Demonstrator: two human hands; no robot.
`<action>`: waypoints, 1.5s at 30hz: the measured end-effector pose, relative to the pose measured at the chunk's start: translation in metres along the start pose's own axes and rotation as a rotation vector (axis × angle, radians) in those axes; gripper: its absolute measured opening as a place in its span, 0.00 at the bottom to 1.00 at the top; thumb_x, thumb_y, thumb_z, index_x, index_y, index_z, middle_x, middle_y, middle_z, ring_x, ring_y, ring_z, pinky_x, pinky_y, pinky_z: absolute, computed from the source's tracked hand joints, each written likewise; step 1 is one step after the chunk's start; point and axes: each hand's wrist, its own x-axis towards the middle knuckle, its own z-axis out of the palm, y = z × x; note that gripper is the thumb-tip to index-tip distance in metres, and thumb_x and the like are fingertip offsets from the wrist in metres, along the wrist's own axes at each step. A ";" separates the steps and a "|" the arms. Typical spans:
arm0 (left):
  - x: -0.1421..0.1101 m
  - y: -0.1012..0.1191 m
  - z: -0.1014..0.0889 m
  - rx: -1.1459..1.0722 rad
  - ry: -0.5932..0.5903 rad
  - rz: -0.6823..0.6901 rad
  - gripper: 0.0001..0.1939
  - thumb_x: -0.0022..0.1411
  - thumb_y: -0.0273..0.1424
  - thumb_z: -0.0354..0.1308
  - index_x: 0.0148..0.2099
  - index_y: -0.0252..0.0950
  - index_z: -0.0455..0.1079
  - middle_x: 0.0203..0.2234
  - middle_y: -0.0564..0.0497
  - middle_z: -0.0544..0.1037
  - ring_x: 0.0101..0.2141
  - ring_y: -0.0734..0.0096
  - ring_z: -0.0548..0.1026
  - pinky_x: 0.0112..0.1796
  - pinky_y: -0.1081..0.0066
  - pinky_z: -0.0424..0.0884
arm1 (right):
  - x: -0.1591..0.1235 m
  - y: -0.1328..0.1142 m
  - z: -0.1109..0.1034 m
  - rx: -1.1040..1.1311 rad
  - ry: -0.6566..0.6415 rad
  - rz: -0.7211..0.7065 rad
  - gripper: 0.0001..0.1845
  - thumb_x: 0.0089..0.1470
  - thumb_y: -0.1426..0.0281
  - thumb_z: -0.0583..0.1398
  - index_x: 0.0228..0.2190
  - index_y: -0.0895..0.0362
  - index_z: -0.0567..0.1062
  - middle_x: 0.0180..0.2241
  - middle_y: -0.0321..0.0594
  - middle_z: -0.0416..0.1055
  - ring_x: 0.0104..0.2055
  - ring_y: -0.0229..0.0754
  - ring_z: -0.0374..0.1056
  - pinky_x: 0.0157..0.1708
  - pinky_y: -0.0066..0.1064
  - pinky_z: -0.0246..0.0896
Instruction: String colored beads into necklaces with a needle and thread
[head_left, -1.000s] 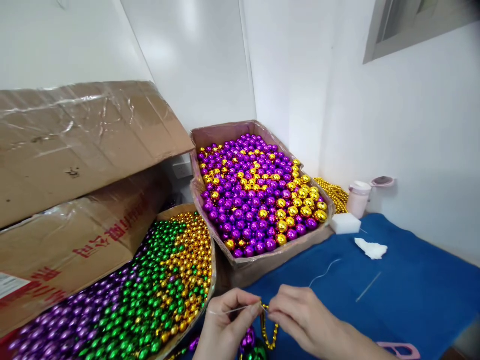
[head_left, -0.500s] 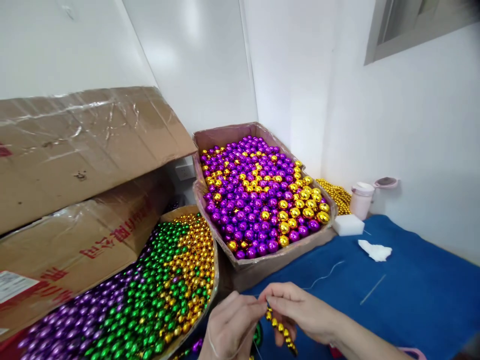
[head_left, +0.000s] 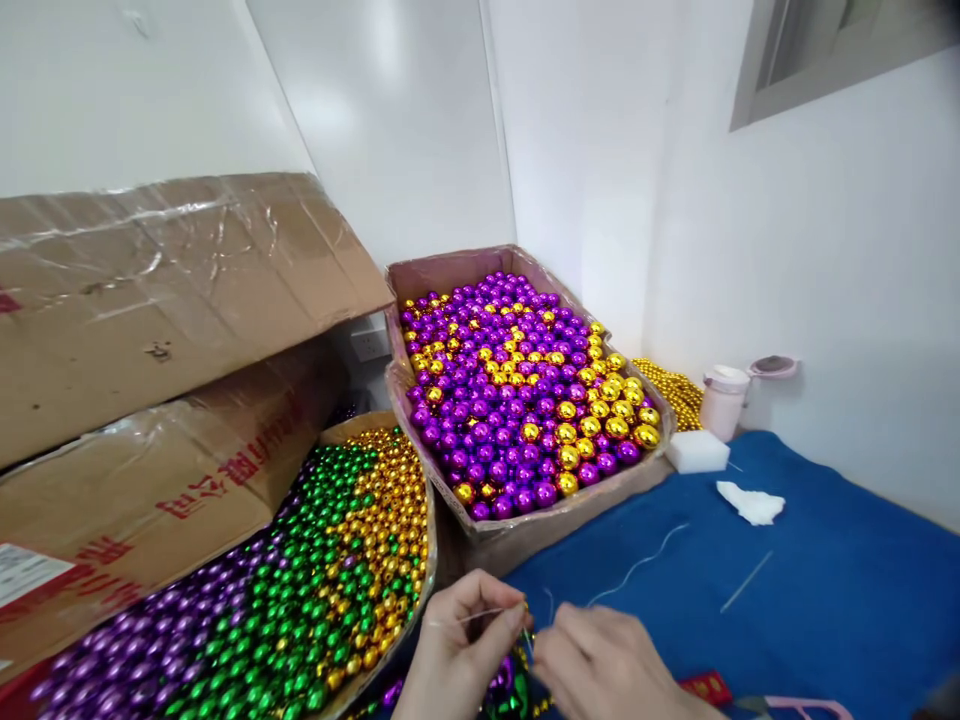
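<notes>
My left hand (head_left: 469, 645) is closed, thumb and forefinger pinching a thin pale thread (head_left: 480, 614) close to a small gold bead. Just to its right, my right hand (head_left: 607, 665) is closed too, its fingertips on the thread; they partly hide it. Below and between the hands are shiny purple and green beads (head_left: 517, 690), partly covered by my fingers. A few small gold beads (head_left: 543, 706) show beneath my right hand. The blue cloth (head_left: 840, 580) spreads under and beyond my right hand.
A carton (head_left: 510, 530) of large purple and gold beads stands ahead. At left, another carton holds purple, green and gold beads (head_left: 315, 560) beneath cardboard flaps (head_left: 180, 270). On the right are a white foam block (head_left: 697, 451), crumpled tissue (head_left: 750, 502), a pale cup (head_left: 724, 402) and pink-handled scissors (head_left: 814, 706).
My hands have moved slightly apart, and my right hand has turned palm-down. The gold bead string that hung from its fingers now shows only in part below. A red item has come into view.
</notes>
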 end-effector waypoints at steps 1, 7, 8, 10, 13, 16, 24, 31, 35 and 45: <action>-0.001 0.000 0.001 -0.039 -0.011 -0.032 0.09 0.53 0.35 0.63 0.29 0.35 0.72 0.24 0.50 0.79 0.26 0.69 0.74 0.28 0.75 0.68 | -0.002 -0.002 0.002 0.008 -0.023 -0.050 0.11 0.57 0.71 0.54 0.25 0.55 0.72 0.21 0.37 0.70 0.20 0.38 0.64 0.20 0.30 0.44; -0.008 0.009 -0.008 0.272 -0.102 0.304 0.05 0.59 0.31 0.58 0.32 0.37 0.74 0.26 0.48 0.79 0.27 0.68 0.75 0.29 0.73 0.70 | 0.014 0.013 -0.029 0.758 -0.029 0.288 0.14 0.62 0.63 0.50 0.30 0.53 0.71 0.30 0.32 0.69 0.32 0.34 0.64 0.33 0.25 0.55; -0.008 0.012 -0.010 0.304 -0.129 0.385 0.05 0.60 0.29 0.57 0.33 0.37 0.74 0.26 0.48 0.79 0.27 0.68 0.75 0.29 0.73 0.69 | 0.019 0.016 -0.031 0.918 -0.052 0.369 0.14 0.62 0.62 0.50 0.32 0.54 0.72 0.32 0.34 0.70 0.34 0.35 0.64 0.36 0.26 0.55; -0.006 0.014 -0.013 0.334 -0.144 0.548 0.06 0.60 0.24 0.57 0.35 0.38 0.73 0.26 0.49 0.79 0.26 0.70 0.75 0.29 0.74 0.69 | 0.026 0.020 -0.025 1.147 -0.178 0.402 0.16 0.61 0.59 0.51 0.35 0.55 0.73 0.30 0.36 0.71 0.30 0.35 0.65 0.32 0.27 0.58; -0.001 0.009 -0.016 0.386 -0.136 0.782 0.14 0.58 0.18 0.56 0.42 0.40 0.72 0.29 0.49 0.79 0.28 0.70 0.76 0.30 0.73 0.69 | 0.028 0.016 -0.001 1.362 -0.399 0.376 0.22 0.57 0.52 0.53 0.35 0.58 0.73 0.20 0.32 0.69 0.19 0.32 0.63 0.21 0.24 0.58; 0.003 -0.001 -0.019 0.411 -0.126 0.908 0.16 0.58 0.16 0.55 0.46 0.38 0.70 0.30 0.48 0.79 0.27 0.70 0.75 0.29 0.72 0.69 | 0.024 0.008 0.014 1.474 -0.443 0.394 0.25 0.51 0.49 0.57 0.33 0.59 0.73 0.19 0.31 0.68 0.17 0.30 0.62 0.19 0.22 0.58; -0.002 -0.016 -0.015 0.461 0.004 0.768 0.13 0.61 0.20 0.55 0.46 0.38 0.69 0.32 0.48 0.78 0.31 0.69 0.75 0.34 0.74 0.70 | 0.015 0.012 -0.004 1.367 -0.192 0.488 0.20 0.58 0.54 0.55 0.27 0.59 0.68 0.22 0.32 0.69 0.21 0.30 0.61 0.21 0.21 0.53; -0.021 -0.046 -0.036 0.276 0.341 0.253 0.11 0.62 0.34 0.56 0.26 0.38 0.68 0.19 0.54 0.67 0.21 0.72 0.65 0.25 0.73 0.62 | -0.011 0.023 0.004 1.454 -0.022 0.655 0.19 0.58 0.55 0.56 0.26 0.58 0.67 0.18 0.27 0.60 0.20 0.29 0.54 0.22 0.23 0.45; -0.032 -0.053 -0.044 -0.238 0.376 -0.106 0.17 0.57 0.44 0.58 0.26 0.36 0.67 0.20 0.53 0.69 0.23 0.71 0.66 0.22 0.75 0.63 | -0.028 0.023 0.015 1.599 0.023 0.718 0.21 0.56 0.52 0.56 0.24 0.57 0.65 0.16 0.25 0.55 0.19 0.29 0.47 0.21 0.26 0.38; -0.035 -0.023 -0.031 -0.481 0.320 -0.122 0.14 0.52 0.40 0.64 0.25 0.33 0.74 0.29 0.46 0.78 0.26 0.69 0.69 0.27 0.73 0.66 | -0.006 0.021 0.001 2.261 0.399 0.763 0.09 0.51 0.62 0.64 0.27 0.54 0.71 0.41 0.36 0.73 0.43 0.39 0.68 0.44 0.37 0.61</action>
